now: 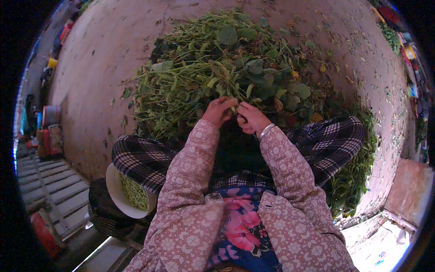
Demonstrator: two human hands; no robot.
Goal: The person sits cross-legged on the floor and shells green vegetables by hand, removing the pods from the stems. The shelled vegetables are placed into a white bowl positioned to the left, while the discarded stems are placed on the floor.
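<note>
My left hand [219, 110] and my right hand [252, 117] meet at the near edge of a heap of cut green bean plants [190, 74]. Between the fingertips of both hands is a small pale green bean pod [233, 109], mostly covered by the fingers. Whether it still hangs on a stem cannot be made out. Stems, broad leaves and plump pods lie tangled just beyond the hands. Beside my left knee, a white bowl [112, 183] holds many shelled green beans [134, 193].
Loose leaves lie scattered over the concrete floor [102, 61]. More green stems [353, 183] are piled beside my right knee. At the left stand slatted boards [51, 183] and several containers, including a grey-and-red one [51, 115]. A brown panel [407, 190] stands at the lower right.
</note>
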